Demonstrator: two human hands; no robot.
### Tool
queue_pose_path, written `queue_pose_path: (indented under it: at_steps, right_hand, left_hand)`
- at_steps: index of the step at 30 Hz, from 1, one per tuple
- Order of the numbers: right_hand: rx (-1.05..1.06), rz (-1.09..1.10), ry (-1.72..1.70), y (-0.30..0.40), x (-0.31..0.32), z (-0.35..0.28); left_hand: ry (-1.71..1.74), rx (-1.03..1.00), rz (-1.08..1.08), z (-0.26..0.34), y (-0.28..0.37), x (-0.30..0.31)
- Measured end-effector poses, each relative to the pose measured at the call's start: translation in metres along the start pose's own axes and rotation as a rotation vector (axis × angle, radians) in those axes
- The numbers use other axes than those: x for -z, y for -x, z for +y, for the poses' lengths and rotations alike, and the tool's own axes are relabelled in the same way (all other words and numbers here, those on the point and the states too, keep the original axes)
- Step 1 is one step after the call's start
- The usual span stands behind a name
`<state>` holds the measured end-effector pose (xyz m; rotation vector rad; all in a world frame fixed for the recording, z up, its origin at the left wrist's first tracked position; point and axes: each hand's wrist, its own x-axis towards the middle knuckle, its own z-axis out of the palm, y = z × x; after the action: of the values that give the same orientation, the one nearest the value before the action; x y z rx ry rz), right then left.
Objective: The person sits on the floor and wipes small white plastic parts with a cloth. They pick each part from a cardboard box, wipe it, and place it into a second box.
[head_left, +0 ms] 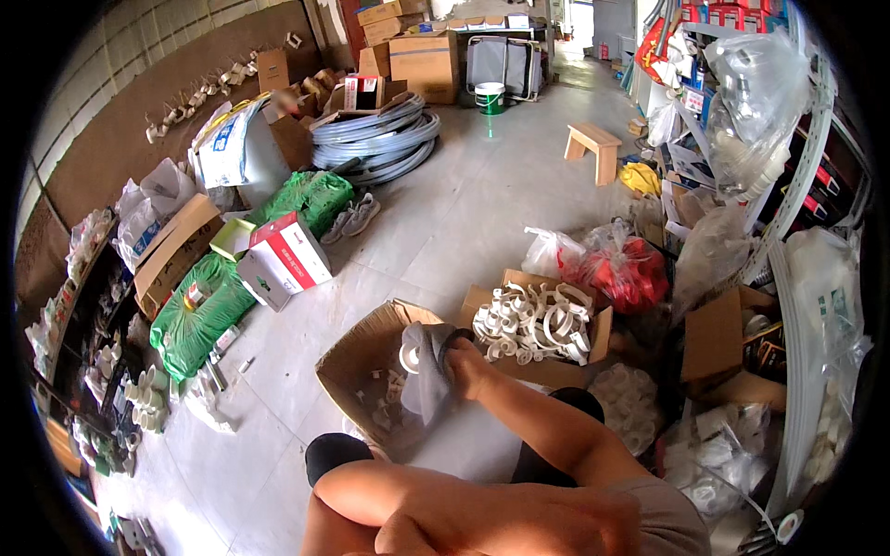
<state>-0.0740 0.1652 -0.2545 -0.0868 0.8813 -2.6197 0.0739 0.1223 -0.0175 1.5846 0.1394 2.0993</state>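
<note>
My right hand [467,368] grips a grey cloth [434,372] above an open cardboard box [351,347] on the floor. At the cloth's left edge shows a white round plastic fitting [409,358]; what holds it is hidden. Small white plastic pieces [394,386] lie inside this box. Just beyond my right hand, a second cardboard box [601,337] is heaped with white plastic pipe fittings and clips [532,320]. My left hand is out of view.
Clear plastic bags [622,403] and a red-filled bag [629,274] crowd the right side beside metal shelving [810,160]. At left lie green sacks [205,309] and a white-and-red box [288,257]. Farther off are coiled pipe [379,142] and a wooden stool [594,142].
</note>
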Motion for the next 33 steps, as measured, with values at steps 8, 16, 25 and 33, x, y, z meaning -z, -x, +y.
queue_pose_path:
  at_steps: [8, 16, 25, 33]
  right_hand:
    - [-0.01, 0.093, -0.04, -0.011, 0.004, 0.0]
    - [0.039, 0.041, -0.029, -0.028, 0.008, -0.02]
    - [0.135, 0.062, 0.555, -0.044, 0.001, -0.029]
    - [0.084, 0.213, 0.424, -0.054, -0.008, -0.026]
  left_hand:
    - [-0.072, 0.187, 0.168, 0.042, 0.008, -0.01]
    - [-0.983, -0.025, 0.696, 0.069, 0.055, 0.061]
    - [-1.016, 0.417, 1.178, 0.089, 0.174, 0.186]
    - [-0.846, 0.487, 1.121, 0.092, 0.193, 0.209]
